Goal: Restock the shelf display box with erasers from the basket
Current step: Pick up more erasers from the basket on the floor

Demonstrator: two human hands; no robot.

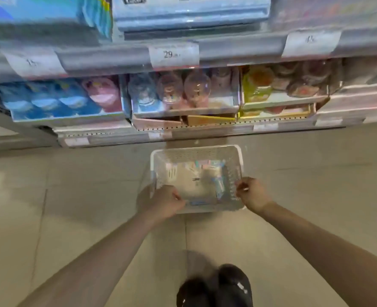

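Erasers (207,180) can slide and spill if you tip the basket (196,151), since your left hand (165,203) and right hand (252,193) each grip only its near edge.

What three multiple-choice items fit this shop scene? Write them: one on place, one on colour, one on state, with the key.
1. Where is the white perforated plastic basket?
A. above the floor, below the shelves
B. on the top shelf
C. inside a display box

2. What colour are the shoes?
A. white
B. black
C. red

3. What are the hands doing?
A. hanging idle
B. gripping the basket's near corners
C. holding erasers

Key: A, tiled floor surrounds it; B, both look black; B, left hand and right hand curl over its rim.
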